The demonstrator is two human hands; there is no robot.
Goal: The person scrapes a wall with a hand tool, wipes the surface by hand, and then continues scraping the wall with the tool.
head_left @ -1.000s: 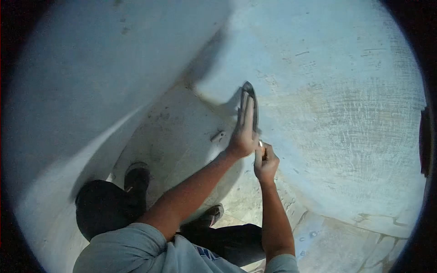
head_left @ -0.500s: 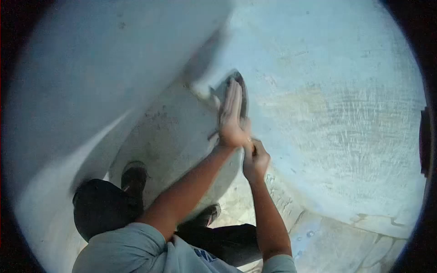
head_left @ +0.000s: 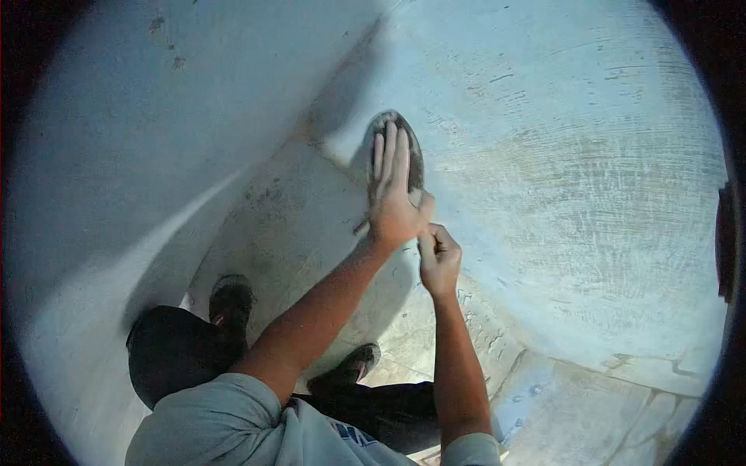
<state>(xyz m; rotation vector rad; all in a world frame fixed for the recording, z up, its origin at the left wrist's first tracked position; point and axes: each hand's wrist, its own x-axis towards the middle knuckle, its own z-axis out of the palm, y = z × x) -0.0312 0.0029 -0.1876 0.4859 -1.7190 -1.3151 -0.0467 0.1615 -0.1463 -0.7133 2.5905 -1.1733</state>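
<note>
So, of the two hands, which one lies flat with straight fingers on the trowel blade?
The left hand. Its fingers lie stretched out flat on the dark trowel against the wall. The right hand, just below it, is closed in a fist.

Under the flat left hand (head_left: pixel 394 198) most of the trowel blade (head_left: pixel 413 159) is covered; only its dark rim shows beyond the fingers. The right hand (head_left: pixel 440 260) closes round something hidden in its fist. Below both forearms, one shoe (head_left: pixel 346 371) is half concealed.

Dark trowel blade (head_left: pixel 413 151) flat on wall
</note>
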